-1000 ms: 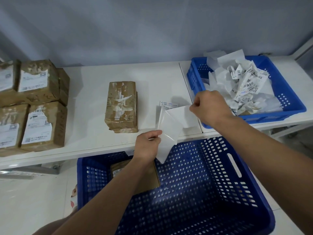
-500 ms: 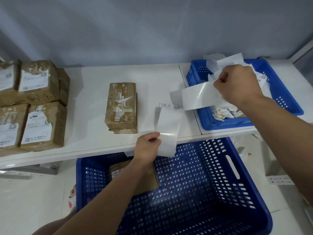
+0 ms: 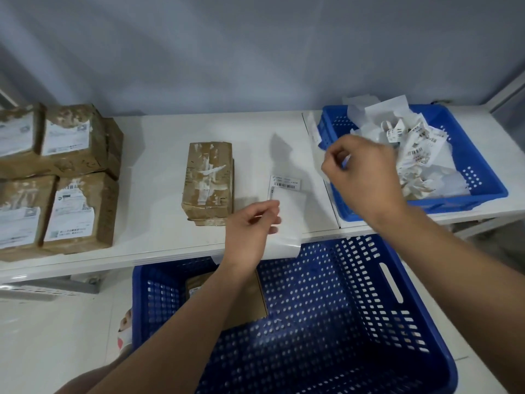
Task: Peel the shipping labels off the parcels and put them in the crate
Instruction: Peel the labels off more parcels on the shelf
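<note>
The left hand (image 3: 252,223) pinches the edge of a peeled shipping label (image 3: 289,211) over the tabletop's (image 3: 159,155) front edge, just right of the stripped parcel (image 3: 208,180), while the right hand (image 3: 360,177), fingers curled, whether holding anything I cannot tell, hovers over the near-left rim of the label-filled crate (image 3: 471,177).

One head-worn wide-angle view looks forward and down; the white surface (image 3: 159,166) lies close ahead, within arm's reach, the grey wall (image 3: 227,52) behind it. Both forearms (image 3: 176,336) enter from the bottom edge.
</note>
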